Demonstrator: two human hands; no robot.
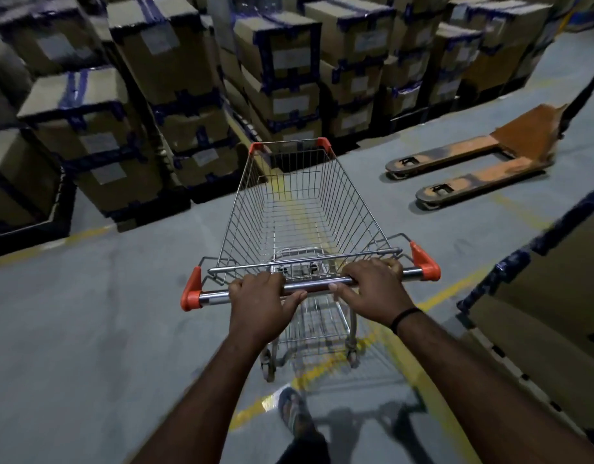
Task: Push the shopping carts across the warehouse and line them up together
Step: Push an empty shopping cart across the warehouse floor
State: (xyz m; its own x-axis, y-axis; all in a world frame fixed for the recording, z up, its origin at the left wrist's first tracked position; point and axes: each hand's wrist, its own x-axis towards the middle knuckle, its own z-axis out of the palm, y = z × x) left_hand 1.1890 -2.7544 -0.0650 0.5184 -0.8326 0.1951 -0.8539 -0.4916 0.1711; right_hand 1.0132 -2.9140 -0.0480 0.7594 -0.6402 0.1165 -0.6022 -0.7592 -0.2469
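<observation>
At centre frame, the silver wire shopping cart with orange corners (300, 182) extends far-ward from the grip; left hand (262, 298) and right hand (372, 285) each wrap its near chrome handlebar (317, 285), equally close.

Head camera, wide-angle, faces forward-down, close above hands; single view.

Both hands, left hand (260, 298) and right hand (372, 284), grip the shopping cart (302, 209) handle beside stacked boxes (175, 78).
</observation>
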